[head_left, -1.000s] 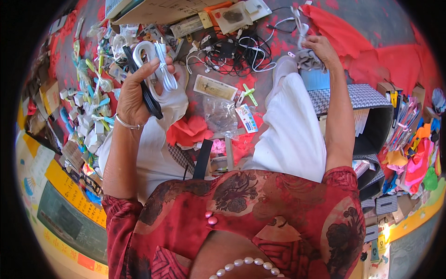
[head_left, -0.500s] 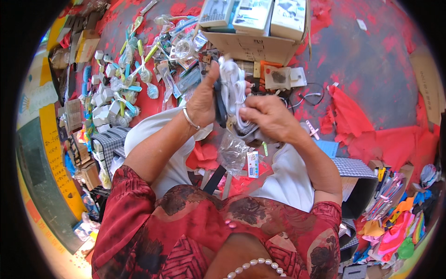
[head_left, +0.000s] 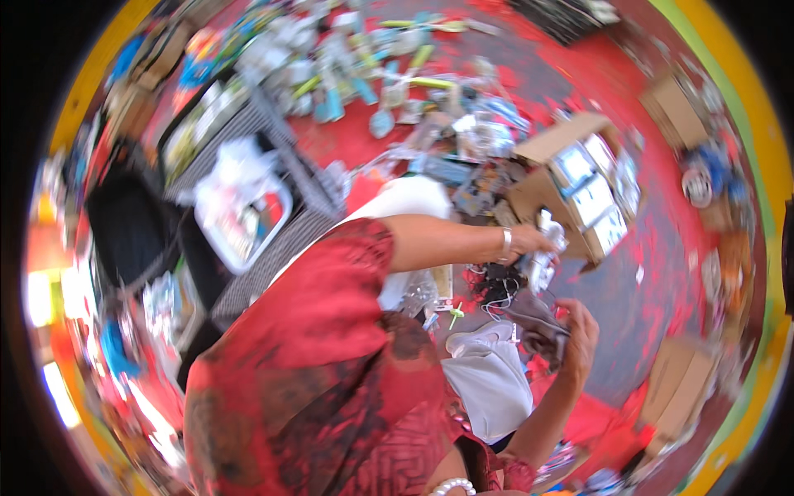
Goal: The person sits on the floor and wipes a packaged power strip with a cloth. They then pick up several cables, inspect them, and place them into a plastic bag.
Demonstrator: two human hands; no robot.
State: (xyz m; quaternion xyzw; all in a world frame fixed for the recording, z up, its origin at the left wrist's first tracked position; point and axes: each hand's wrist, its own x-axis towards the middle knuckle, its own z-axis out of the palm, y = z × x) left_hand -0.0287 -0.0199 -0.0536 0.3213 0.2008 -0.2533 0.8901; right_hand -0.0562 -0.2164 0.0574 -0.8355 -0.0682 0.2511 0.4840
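Far left, we log a black bin, dark and blurred. Just right of it, a white tray holding white wrapping and red-printed packets, lying on grey woven matting. Above that, a long dark tray of small pale packets. Across the upper middle, on the red floor, we count a loose scatter of blister packs in blue, green and yellow, shapes too smeared to sort further. Right of centre, an open brown cardboard box, tilted, with three white rectangular cartons showing blue panels inside. Lower right, a second plain brown box, closed as far as we can tell. Our left hand reaches out beside the open box, a silver bangle at the wrist, fingers closed on a white bundled cable that hangs below it. Our right hand sits lower, fingers curled and pinching a grey-black pouch, with a tangle of dark wires between the two hands above the white cloth over our lap.
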